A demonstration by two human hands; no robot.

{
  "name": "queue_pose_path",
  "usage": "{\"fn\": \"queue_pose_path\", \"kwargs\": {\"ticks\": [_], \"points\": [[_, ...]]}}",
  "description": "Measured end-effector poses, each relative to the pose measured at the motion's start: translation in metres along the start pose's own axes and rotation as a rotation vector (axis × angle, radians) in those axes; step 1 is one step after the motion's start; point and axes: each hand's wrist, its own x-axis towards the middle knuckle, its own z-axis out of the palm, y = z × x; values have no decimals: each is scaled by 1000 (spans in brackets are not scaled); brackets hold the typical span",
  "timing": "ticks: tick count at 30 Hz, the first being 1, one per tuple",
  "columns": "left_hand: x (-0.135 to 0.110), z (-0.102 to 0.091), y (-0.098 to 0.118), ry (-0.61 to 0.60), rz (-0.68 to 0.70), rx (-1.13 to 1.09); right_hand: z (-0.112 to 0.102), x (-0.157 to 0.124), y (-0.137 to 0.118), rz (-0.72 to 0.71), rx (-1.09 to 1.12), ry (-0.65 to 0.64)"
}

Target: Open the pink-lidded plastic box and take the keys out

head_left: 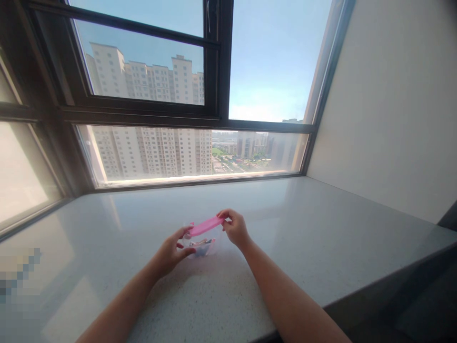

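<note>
"Clear plastic: where is that box [204, 251] being held?"
"Over the bench [214, 305]; the left hand [173, 253] is gripping its left side, the right hand [234, 228] is pinching the pink lid [206, 226] above it."
"Advice?"
"Bracing the box is probably preventing tipping; behind it, a window frame [196, 121] is standing."

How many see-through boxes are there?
1: the see-through box, below the pink lid, near the counter's middle. The blurred patch at far left could hide another.
</note>
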Motion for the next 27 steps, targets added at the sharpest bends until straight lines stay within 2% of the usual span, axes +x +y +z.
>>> {"fn": "queue_pose_path", "kwargs": {"ticks": [4, 7, 9, 11, 14, 16, 21, 23, 25, 27], "points": [[1, -3, -1, 70, -12, 16, -8, 8, 8, 125, 48, 263], [4, -7, -5, 154, -29, 58, -17, 11, 18, 239, 9, 341], [6, -11, -11, 237, -60, 98, -22, 11, 25, 340, -84, 348], [8, -16, -18, 337, -104, 115, -24, 9, 31, 427, -152, 247], [10, -22, -27, 470, -159, 109, -20, 5, 36, 483, -144, 87], [11, -23, -31, 509, -170, 126, -12, 0, 36, 497, -110, -37], [11, -18, -29, 492, -136, 140, 20, -11, 28, 530, -17, -288], [9, -14, -25, 470, -118, 147, 32, -15, 25, 584, 60, -406], [8, -12, -20, 450, -98, 146, 39, -17, 23, 593, 111, -436], [6, -11, -15, 424, -71, 128, 41, -16, 21, 599, 191, -403]]}}
